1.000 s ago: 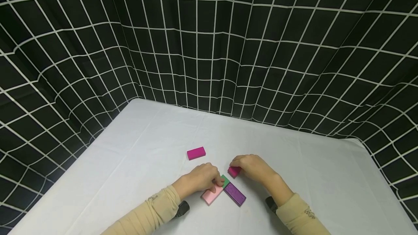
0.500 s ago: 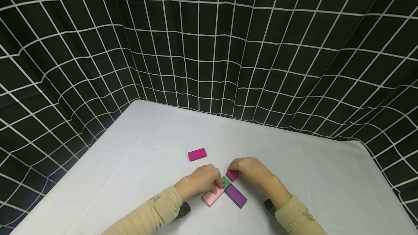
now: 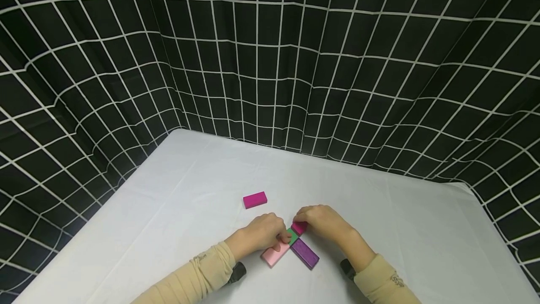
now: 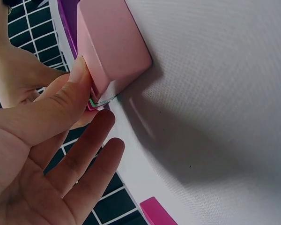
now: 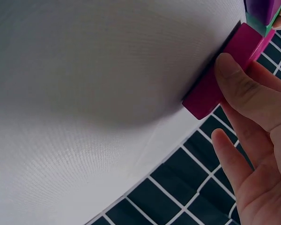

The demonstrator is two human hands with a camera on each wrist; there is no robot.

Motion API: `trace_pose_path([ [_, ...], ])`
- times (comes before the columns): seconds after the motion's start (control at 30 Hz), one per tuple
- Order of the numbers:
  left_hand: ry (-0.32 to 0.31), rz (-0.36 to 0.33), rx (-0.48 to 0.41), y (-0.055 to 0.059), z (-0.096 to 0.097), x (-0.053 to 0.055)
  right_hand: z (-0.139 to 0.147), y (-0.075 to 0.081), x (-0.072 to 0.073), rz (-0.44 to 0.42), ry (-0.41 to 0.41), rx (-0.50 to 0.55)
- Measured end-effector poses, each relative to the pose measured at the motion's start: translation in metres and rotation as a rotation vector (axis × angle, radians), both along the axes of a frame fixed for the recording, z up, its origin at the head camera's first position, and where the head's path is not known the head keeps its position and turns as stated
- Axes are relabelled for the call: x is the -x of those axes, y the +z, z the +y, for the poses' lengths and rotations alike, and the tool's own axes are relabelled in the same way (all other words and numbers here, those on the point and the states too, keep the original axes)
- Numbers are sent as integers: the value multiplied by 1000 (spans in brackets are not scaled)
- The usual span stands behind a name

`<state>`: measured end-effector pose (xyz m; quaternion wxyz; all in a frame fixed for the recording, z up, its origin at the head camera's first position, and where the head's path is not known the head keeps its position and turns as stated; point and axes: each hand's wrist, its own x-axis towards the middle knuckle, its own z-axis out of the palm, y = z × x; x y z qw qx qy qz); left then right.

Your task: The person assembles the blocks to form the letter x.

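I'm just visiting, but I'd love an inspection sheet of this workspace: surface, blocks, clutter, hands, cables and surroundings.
Surface: white cloth, faintly creased.
Blocks: pink block and purple block set against the green block; held magenta block just beyond the green one, contact hard to confirm; loose magenta block lying apart, farther away.
Clutter: nothing seen.
Hands: left hand touches the pink and green blocks; right hand pinches the held magenta block.
Cables: nothing seen.
Surroundings: black curtain with white grid lines, behind and on both sides.
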<state>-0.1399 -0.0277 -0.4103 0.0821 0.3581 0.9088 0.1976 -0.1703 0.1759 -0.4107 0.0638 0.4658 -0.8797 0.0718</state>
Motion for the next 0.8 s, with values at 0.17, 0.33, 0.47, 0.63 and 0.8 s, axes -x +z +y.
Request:
trace_pose_path([
  [0.17,12,4,6,0,1,0,-1,-1,0,2,5,9],
  [0.33,8,6,6,0,1,1,-2,-2,-1,5,20,13],
  [0.47,2,-1,4,0,0,0,-2,-3,-1,4,24,17],
  [0.63,6,-7,3,0,0,0,-3,-2,-2,0,21,19],
  [0.8,10,-2,12,-1,1,1,-4,-2,-3,-9,15,17],
])
